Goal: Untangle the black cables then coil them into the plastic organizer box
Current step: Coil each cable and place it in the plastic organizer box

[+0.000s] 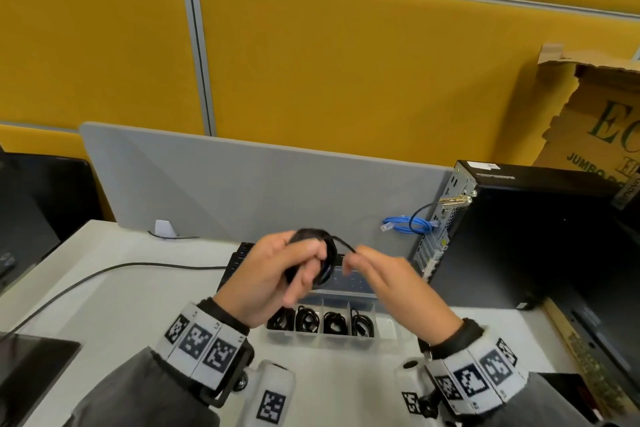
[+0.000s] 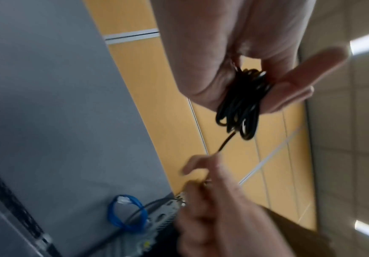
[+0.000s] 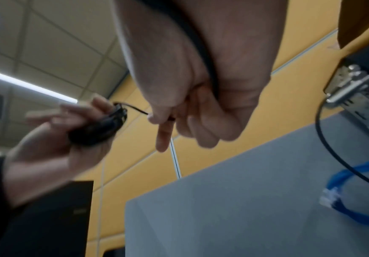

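My left hand (image 1: 294,270) grips a tight coil of black cable (image 1: 325,253) above the desk; the left wrist view shows the coil (image 2: 242,107) pinched between thumb and fingers. A short free end (image 1: 343,244) runs from the coil to my right hand (image 1: 367,263), which pinches it between thumb and fingertips. From the right wrist, the right hand (image 3: 168,118) holds the cable end beside the coil (image 3: 104,125). Below the hands sits the clear plastic organizer box (image 1: 388,326); several front compartments hold coiled black cables (image 1: 334,321).
A grey desk divider (image 1: 242,184) stands behind the box. A black computer tower (image 1: 526,239) stands at the right with a blue network cable (image 1: 405,224) at its back. One more black cable (image 1: 104,274) trails across the desk at the left. A dark device (image 1: 31,371) lies front left.
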Tool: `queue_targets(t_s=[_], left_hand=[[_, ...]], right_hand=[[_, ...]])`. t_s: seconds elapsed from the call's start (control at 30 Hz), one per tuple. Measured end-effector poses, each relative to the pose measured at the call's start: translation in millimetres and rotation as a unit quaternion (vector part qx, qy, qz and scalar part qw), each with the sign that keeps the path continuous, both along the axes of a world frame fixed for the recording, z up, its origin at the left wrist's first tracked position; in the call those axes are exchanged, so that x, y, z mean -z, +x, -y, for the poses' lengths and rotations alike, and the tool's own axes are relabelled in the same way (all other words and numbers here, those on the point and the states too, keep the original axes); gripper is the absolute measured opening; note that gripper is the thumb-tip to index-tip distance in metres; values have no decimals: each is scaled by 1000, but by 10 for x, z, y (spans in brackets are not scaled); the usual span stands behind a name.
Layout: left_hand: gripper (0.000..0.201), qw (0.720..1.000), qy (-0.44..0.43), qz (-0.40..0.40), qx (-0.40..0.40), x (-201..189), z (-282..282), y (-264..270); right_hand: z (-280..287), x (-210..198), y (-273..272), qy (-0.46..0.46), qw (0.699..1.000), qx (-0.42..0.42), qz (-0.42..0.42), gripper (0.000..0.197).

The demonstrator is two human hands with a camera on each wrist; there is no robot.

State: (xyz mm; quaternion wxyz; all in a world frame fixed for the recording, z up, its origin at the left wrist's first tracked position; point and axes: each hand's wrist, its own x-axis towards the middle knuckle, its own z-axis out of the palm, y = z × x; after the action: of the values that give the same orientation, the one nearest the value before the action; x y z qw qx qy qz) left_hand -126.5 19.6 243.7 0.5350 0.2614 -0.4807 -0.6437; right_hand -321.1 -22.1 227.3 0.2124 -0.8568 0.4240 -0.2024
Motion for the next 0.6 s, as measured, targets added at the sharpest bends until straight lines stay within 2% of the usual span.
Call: queue_targets(t_s=[0.03,0.1,0.17,0.2,0.23,0.27,0.33,0.37,0.4,0.43,0.5,0.57,0.6], left_hand=[[21,998,7,-67,-17,-40,9,2],[13,982,14,-158,-99,-106,72,-10],[19,968,16,-173,-182,-106,136,-21],[22,971,6,-135,-199,-60,172,-13],[24,975,-9,-51,-214,-9,188,-16],[30,971,-31,73,-227,75,186,-18],[53,934,-72,296,-186,214,127,-34],[61,924,-76,345,-146,251,97,-37],[64,929,-70,349,-97,255,62,-38],[64,945,-56,319,-42,232,26,-44],[50,973,-22,225,41,168,-5,-18],[30,973,-17,209,95,119,-17,42],[23,968,-21,217,120,109,-20,64]], right_hand=[[-17,69,16,29,999,-19,-37,28],[-130,157,77,65,992,-59,-91,30],[-295,184,167,64,984,-101,-130,31],[-382,154,214,46,981,-120,-148,32],[-443,131,257,12,979,-130,-158,33],[-481,94,289,-32,979,-132,-154,33],[-458,5,317,-126,978,-107,-130,28],[-413,-43,300,-171,977,-77,-106,25],[-356,-89,263,-208,975,-36,-67,23],[-297,-131,225,-213,977,-4,-28,22],[-213,-150,165,-103,994,-11,43,25],[-180,-127,156,35,994,-71,78,28],[-187,-121,164,62,990,-96,82,30]])
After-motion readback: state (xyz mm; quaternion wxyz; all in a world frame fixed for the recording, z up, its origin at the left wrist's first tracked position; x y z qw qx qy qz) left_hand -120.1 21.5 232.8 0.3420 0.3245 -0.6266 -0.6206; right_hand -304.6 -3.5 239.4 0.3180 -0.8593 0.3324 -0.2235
